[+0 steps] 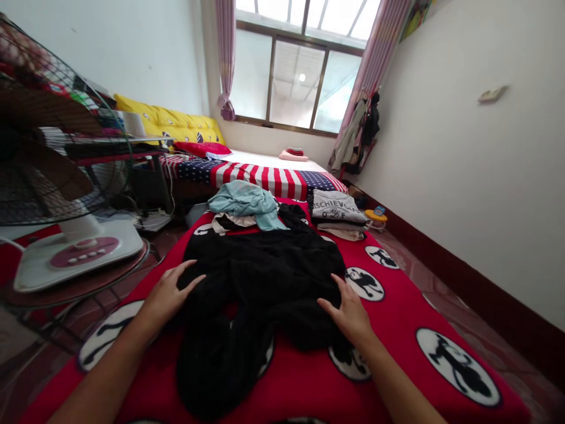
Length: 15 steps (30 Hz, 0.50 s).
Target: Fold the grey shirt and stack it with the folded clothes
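Note:
A black garment [282, 271] lies spread and rumpled over a red blanket [397, 365] with white round prints. Part of it, perhaps a sleeve or hood, bends toward me at the lower left. My left hand [170, 291] is at the garment's left edge, thumb and fingers apart. At its right edge is my right hand [351, 309], also with thumb and fingers apart. Both hands seem to rest on or just over the cloth, and neither grips it. Beyond it sits a loose heap with a light blue cloth [245, 200] on top.
Folded clothes [338, 207] are stacked at the far right of the blanket. On the left, a fan [79, 253] stands on a round stool. A bed [260, 176] with a stars-and-stripes cover is at the back, under the window. Clothes [353, 138] hang by the right wall.

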Each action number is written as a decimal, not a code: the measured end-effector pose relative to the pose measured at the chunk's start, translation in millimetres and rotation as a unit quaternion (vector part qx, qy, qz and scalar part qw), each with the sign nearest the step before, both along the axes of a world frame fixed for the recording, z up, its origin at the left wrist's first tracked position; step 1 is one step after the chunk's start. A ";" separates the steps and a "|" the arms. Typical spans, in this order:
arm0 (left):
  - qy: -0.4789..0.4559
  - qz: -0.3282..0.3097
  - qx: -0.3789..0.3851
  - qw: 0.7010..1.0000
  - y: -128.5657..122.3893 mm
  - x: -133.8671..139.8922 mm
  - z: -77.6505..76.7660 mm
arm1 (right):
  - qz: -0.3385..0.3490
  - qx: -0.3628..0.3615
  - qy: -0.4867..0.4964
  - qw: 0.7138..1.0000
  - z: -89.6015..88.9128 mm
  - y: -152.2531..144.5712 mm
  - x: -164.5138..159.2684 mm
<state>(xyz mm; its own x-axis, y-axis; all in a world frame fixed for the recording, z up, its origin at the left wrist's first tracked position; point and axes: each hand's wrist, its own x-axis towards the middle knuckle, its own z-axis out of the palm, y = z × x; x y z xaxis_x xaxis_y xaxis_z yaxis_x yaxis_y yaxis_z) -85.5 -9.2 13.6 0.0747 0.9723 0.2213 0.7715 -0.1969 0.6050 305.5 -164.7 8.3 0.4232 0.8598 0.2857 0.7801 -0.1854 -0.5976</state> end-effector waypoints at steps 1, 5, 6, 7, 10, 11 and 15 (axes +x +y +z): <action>0.007 -0.014 -0.002 1.000 -0.6 7.4 1.8 | 0.010 -0.003 0.008 1.000 -2.7 1.0 -4.2; 0.071 -0.054 0.017 0.996 -4.0 39.3 10.4 | 0.081 0.028 0.083 0.993 1.0 11.1 -14.5; 0.085 -0.074 0.023 0.993 -5.6 44.9 13.7 | 0.087 0.037 0.103 0.990 6.7 12.6 -12.1; 0.095 -0.095 0.026 0.991 -7.8 48.7 17.9 | 0.083 0.047 0.118 0.988 14.2 12.3 -7.2; 0.097 -0.141 0.033 0.985 -17.6 47.6 33.1 | 0.013 0.093 0.133 0.987 40.8 -1.5 18.0; 0.096 -0.143 0.038 0.984 -21.4 43.3 37.3 | -0.019 0.106 0.131 0.986 48.3 -9.7 28.3; 0.129 -0.152 0.005 0.980 -30.2 14.2 42.2 | -0.028 0.015 0.122 0.992 58.0 -43.9 68.7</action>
<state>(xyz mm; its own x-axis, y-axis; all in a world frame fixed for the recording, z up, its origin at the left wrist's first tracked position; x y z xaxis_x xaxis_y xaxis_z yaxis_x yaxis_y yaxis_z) -71.3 -39.4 55.8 0.4158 0.8941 0.1665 0.8032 -0.4469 0.3938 374.2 -208.7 66.3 0.5296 0.8257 0.1942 0.5999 -0.2027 -0.7739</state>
